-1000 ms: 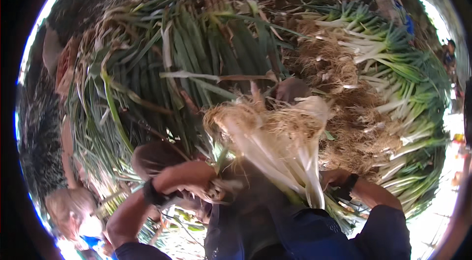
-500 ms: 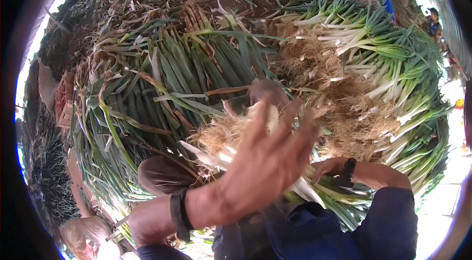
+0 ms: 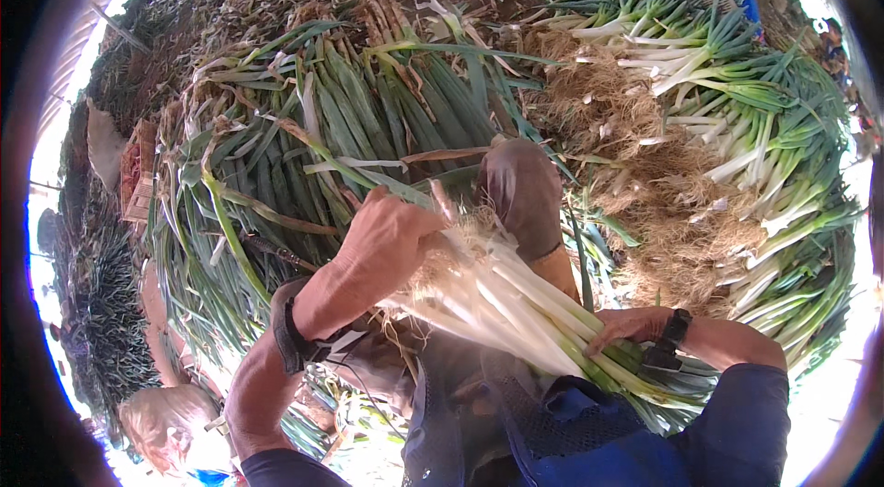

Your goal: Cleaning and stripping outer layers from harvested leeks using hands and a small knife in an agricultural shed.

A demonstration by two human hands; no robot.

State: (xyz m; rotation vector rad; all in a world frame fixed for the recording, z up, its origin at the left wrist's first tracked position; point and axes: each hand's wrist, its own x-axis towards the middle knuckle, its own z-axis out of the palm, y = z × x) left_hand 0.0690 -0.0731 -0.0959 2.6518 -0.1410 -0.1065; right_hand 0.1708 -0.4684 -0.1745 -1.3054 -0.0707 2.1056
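The right hand clasps 1 leek bunch, which sits at 5 o'clock from centre, roots pointing to 10 o'clock. The left hand is at the roots; whether it grips, one cannot tell. Green leaves fill 11 o'clock.

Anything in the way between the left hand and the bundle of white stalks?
Nothing visible: the left hand is at the root end of the bundle, and the right hand grips its greener part.
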